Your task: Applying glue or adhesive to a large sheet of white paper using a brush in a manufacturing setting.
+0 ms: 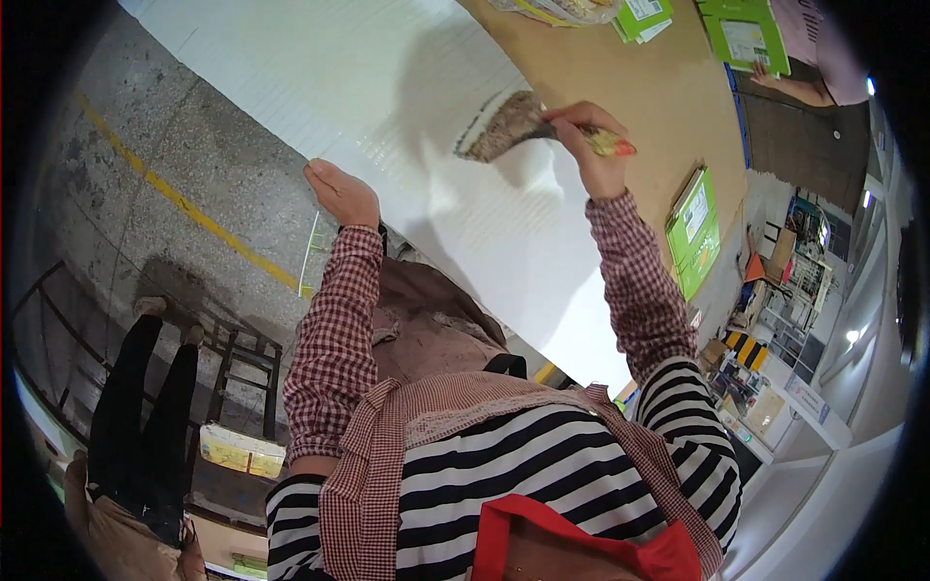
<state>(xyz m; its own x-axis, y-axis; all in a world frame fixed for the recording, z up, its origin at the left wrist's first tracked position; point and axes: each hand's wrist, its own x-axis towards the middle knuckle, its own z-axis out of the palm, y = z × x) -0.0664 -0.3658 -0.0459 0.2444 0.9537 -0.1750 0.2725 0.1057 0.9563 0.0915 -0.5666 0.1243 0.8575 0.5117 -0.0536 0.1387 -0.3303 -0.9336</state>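
Note:
My right hand is closed around the handle of a wide brush. The brush has brown bristles with a pale, wet-looking edge, and its handle ends in yellow and red. Its bristles are over a long white sheet, whose surface has faint lines and shiny patches; whether they touch it I cannot tell. My left hand is at the sheet's left edge, its fingers stretched out close together, holding nothing that I can see.
Under the sheet lies a brown board. Green-and-white printed packs rest at its right. Another person's hand touches a green pack at the far right. Someone in dark trousers stands at the left, near a dark metal frame.

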